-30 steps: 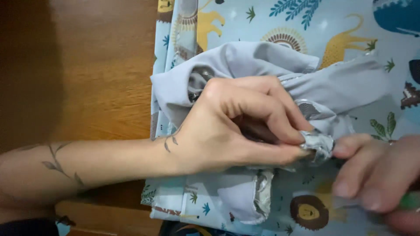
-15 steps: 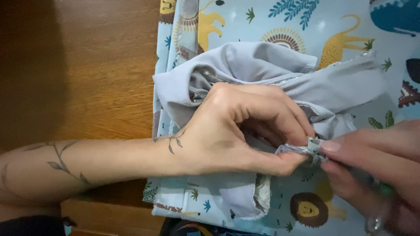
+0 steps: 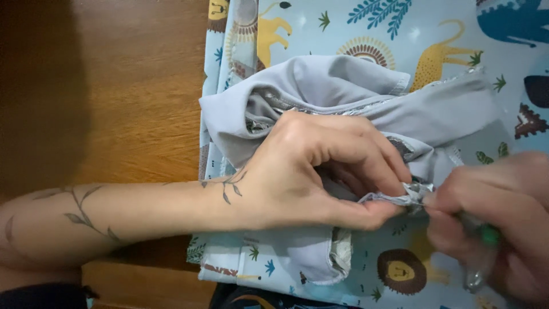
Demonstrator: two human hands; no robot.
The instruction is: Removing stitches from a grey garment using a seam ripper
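Note:
A grey garment (image 3: 343, 91) with a silvery trimmed edge lies bunched on a light blue cloth printed with animals (image 3: 434, 34). My left hand (image 3: 320, 171) rests on the garment and pinches a small fold of its silvery edge (image 3: 413, 193) between thumb and fingers. My right hand (image 3: 497, 223) comes in from the right edge, blurred, its fingertips touching that same fold. It grips a thin tool with a green part (image 3: 489, 234); I cannot tell what kind of tool it is.
A brown wooden table (image 3: 114, 97) shows to the left of the printed cloth. My left forearm lies across the table's near side. A dark patterned fabric (image 3: 251, 298) peeks in at the bottom edge.
My right hand has shifted a little to the right and lower, still at the fold. My left hand keeps its pinch on the garment's edge.

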